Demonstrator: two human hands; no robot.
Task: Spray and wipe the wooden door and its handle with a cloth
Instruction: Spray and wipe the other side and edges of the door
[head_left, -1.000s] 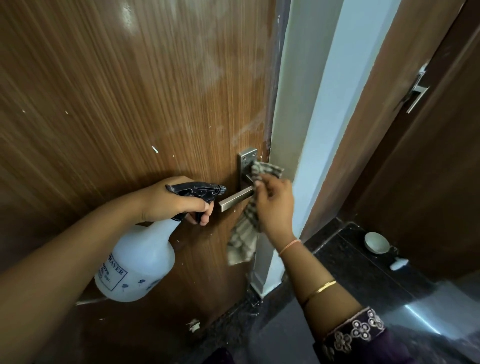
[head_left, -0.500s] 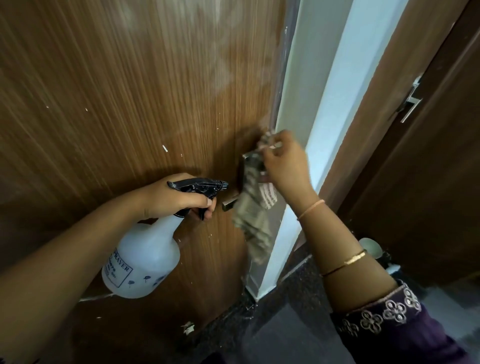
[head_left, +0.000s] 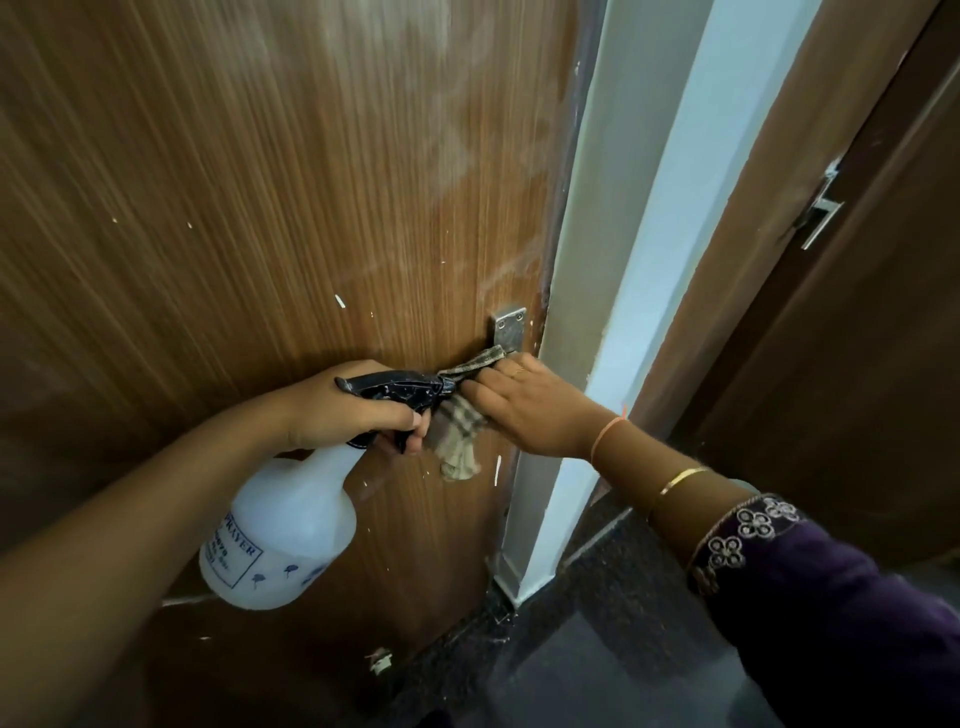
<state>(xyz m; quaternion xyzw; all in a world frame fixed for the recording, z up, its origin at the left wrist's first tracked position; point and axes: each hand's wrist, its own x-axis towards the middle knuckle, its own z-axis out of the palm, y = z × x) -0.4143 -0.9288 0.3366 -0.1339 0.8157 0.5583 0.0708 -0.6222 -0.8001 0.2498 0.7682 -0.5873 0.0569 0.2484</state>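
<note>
Gripping white spray bottle (head_left: 280, 540) by its black trigger head w/ left hand (head_left: 353, 410), close to wooden door (head_left: 260, 208), & clutching checked cloth (head_left: 460, 431) w/ right hand (head_left: 524, 405), fingers curled over it on the handle (head_left: 508, 327) nr door's right edge, lever hidden under cloth.

A pale white wall pillar (head_left: 670, 208) rises from a dark speckled polished stone floor (head_left: 597, 649). To its right stands a second dark brown wooden door (head_left: 857, 364), set in a lighter brown wooden frame (head_left: 769, 156) and fitted with a silver metal lever handle (head_left: 823, 213) high up near its edge. A small crumpled white scrap (head_left: 381, 661) lies low at left, near the floor's edge.
</note>
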